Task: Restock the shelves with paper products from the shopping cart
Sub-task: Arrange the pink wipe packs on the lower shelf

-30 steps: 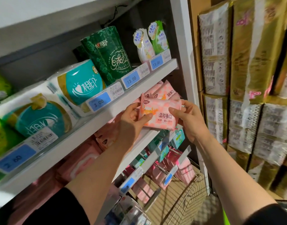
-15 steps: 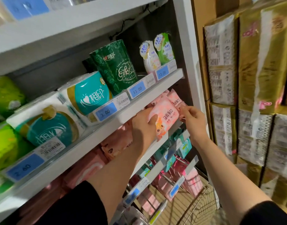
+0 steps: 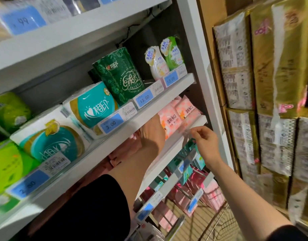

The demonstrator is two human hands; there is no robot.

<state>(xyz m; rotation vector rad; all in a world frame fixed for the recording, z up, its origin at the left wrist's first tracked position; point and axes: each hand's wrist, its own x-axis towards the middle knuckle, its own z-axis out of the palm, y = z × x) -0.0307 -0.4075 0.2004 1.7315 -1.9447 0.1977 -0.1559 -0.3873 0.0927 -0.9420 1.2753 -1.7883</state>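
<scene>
A pink tissue pack (image 3: 169,122) stands on the second shelf (image 3: 174,145), right beside another pink pack (image 3: 186,108). My left hand (image 3: 151,136) reaches in under the upper shelf board and lies against the pack's left side. Its fingers are hidden behind that board, so the grip cannot be made out. My right hand (image 3: 205,141) hovers just in front of the shelf's edge, a little below and right of the packs. Its fingers are loosely curled and hold nothing. The wire shopping cart (image 3: 219,221) shows at the bottom.
The upper shelf (image 3: 149,108) carries teal paper rolls (image 3: 90,105), a dark green pack (image 3: 120,75) and two pouches (image 3: 164,58). Lower shelves hold teal and pink packs (image 3: 184,173). Gold-wrapped bulk packs (image 3: 280,84) are stacked at the right, past the white upright (image 3: 202,66).
The pink pack went from both hands onto the shelf beside the other pink pack. My right hand let go and drew back down and right; my left hand stayed at the pack.
</scene>
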